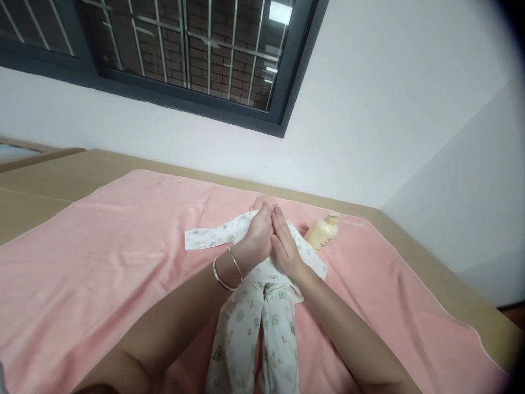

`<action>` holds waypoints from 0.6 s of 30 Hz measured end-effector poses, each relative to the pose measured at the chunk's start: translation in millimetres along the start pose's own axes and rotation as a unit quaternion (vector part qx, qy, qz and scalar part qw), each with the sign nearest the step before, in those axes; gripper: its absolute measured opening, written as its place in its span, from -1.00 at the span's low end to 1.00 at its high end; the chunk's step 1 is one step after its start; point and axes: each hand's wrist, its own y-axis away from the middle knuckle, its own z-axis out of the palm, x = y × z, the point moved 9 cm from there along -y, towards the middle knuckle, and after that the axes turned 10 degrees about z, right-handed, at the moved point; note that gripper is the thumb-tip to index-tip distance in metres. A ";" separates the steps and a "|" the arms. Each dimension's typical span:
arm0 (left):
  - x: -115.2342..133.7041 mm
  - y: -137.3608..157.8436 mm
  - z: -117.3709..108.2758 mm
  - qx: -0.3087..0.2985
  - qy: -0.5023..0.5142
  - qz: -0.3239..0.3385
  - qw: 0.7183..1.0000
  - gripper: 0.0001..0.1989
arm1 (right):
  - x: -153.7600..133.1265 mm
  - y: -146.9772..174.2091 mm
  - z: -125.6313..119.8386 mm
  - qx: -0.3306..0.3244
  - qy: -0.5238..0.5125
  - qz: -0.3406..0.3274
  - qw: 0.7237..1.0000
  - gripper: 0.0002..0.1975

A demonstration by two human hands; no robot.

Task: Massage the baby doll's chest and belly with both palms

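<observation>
My left hand (pixel 259 236) and my right hand (pixel 286 244) meet palm to palm, held above the chest of what looks like a baby doll. The right fingers are straight; the left hand is slightly cupped, and its fingertips are partly hidden. No object shows between them. The doll lies on its back in a white printed top (pixel 217 235) and matching trousers (pixel 240 328). Just the crown of its head (pixel 264 201) shows past my fingers; its face is hidden. Beside it, right of my right hand, a pale yellow pump bottle (pixel 323 232) leans at a tilt.
A wrinkled pink cloth (pixel 135 257) lies under the doll, covering much of a wooden surface (pixel 110 161). Behind this rises a white wall (pixel 340 126) with a dark-framed barred window (pixel 197 49). Another wall closes the right side.
</observation>
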 end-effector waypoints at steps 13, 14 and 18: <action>27.9 -28.1 -67.8 0.022 -0.372 0.313 0.874 -0.71 | 65.0 -4.1 20.5 -0.045 0.124 0.183 0.974 -0.47; 27.5 -28.3 -69.5 0.029 -0.378 0.313 0.871 -0.69 | 60.2 -0.8 20.0 -0.030 0.143 0.205 0.968 -0.45; 23.8 -30.7 -74.1 0.038 -0.398 0.312 0.862 -0.63 | 19.1 -0.8 37.0 -0.113 0.132 0.086 0.981 -0.50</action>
